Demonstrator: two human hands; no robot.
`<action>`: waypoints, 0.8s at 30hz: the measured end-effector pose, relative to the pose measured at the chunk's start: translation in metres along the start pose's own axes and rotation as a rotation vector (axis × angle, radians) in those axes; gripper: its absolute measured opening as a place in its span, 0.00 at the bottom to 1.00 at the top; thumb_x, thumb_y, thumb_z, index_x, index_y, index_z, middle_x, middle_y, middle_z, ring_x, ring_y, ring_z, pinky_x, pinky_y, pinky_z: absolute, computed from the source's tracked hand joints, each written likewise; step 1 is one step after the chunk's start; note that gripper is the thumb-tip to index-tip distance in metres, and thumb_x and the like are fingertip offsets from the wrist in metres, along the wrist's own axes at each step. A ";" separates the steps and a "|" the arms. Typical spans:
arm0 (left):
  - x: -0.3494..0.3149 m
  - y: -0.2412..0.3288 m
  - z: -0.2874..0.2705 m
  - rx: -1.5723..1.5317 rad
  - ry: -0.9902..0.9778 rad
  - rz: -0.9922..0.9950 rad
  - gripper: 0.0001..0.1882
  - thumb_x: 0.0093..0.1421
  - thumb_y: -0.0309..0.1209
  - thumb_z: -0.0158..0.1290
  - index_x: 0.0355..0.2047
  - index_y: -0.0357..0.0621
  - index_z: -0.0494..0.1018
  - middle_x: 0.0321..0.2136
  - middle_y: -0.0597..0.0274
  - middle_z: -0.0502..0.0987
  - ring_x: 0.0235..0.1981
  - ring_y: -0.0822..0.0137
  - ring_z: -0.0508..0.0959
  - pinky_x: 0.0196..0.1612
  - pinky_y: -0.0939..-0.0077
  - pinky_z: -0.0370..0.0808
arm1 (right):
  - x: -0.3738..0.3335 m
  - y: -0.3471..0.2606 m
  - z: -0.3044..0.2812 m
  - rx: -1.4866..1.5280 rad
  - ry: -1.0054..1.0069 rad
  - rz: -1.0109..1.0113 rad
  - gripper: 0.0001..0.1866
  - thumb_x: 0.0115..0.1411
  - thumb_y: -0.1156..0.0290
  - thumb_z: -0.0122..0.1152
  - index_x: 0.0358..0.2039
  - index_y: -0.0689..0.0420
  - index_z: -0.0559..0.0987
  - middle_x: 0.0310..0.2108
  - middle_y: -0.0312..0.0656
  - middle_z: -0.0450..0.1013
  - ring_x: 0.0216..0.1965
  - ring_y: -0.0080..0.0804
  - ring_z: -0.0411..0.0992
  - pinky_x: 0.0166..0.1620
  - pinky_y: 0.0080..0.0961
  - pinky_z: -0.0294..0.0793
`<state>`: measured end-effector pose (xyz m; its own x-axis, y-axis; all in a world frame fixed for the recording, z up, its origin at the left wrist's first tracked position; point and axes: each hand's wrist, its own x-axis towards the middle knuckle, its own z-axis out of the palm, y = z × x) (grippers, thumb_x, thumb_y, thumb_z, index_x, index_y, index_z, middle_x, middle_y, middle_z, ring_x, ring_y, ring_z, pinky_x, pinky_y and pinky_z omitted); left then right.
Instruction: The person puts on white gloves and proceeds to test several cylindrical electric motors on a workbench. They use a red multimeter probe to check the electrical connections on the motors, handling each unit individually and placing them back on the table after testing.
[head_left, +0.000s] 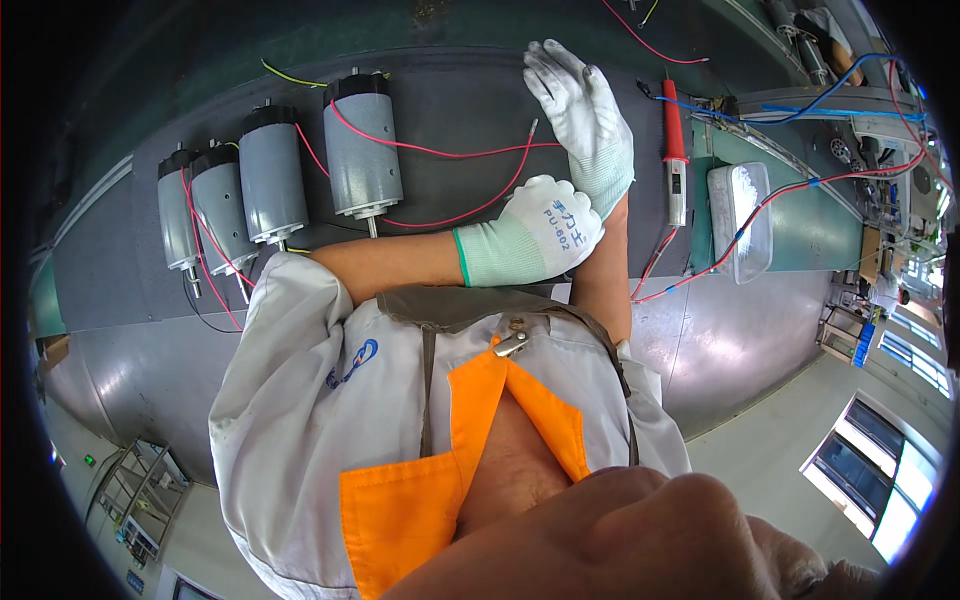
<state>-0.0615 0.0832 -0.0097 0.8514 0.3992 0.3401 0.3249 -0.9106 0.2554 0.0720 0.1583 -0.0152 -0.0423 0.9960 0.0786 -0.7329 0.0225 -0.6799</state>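
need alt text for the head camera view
A person's gloved left hand is closed on the cuff of the outstretched, gloved right hand. Four grey cylindrical motors and red wires lie on a dark surface to the left; a red-and-silver tool and a clear tray lie to the right.

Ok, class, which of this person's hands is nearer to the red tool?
The right hand: it is just left of the red tool. The left hand is farther left and nearer the body, at the right glove's cuff.

The gloves (602,140) are matt knit cloth. Smooth, softly shiny metal sheathes the motors (365,178); the table (450,100) looks matt.
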 end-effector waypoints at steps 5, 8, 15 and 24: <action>-0.004 -0.003 0.001 0.002 0.015 -0.015 0.12 0.61 0.42 0.55 0.25 0.50 0.75 0.22 0.61 0.72 0.25 0.60 0.76 0.28 0.58 0.71 | -0.012 -0.005 0.017 -0.350 0.060 0.050 0.30 0.78 0.61 0.34 0.64 0.80 0.61 0.64 0.66 0.63 0.67 0.52 0.64 0.69 0.41 0.65; -0.002 -0.008 -0.002 -0.084 0.080 -0.090 0.13 0.61 0.42 0.56 0.24 0.50 0.74 0.22 0.61 0.72 0.26 0.60 0.77 0.27 0.61 0.71 | -0.022 -0.007 0.007 -0.388 0.005 0.056 0.31 0.78 0.60 0.35 0.65 0.80 0.59 0.65 0.67 0.62 0.68 0.54 0.62 0.69 0.43 0.64; -0.012 -0.065 -0.002 -1.365 0.357 -0.999 0.21 0.67 0.43 0.59 0.51 0.39 0.76 0.43 0.65 0.80 0.45 0.74 0.78 0.48 0.74 0.76 | -0.035 -0.027 0.017 0.184 0.063 0.150 0.36 0.74 0.57 0.46 0.68 0.77 0.54 0.67 0.70 0.58 0.70 0.59 0.58 0.72 0.47 0.59; -0.024 -0.071 0.006 -1.379 0.511 -0.856 0.15 0.71 0.36 0.55 0.46 0.35 0.79 0.40 0.63 0.82 0.40 0.75 0.79 0.47 0.78 0.76 | -0.041 -0.016 0.013 0.215 -0.073 0.264 0.32 0.72 0.59 0.50 0.65 0.74 0.63 0.67 0.64 0.60 0.72 0.56 0.54 0.72 0.55 0.55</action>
<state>-0.1024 0.1380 -0.0410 0.3370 0.9315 -0.1372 -0.2198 0.2195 0.9505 0.0767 0.1163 0.0023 -0.2925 0.9560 -0.0228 -0.8161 -0.2620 -0.5151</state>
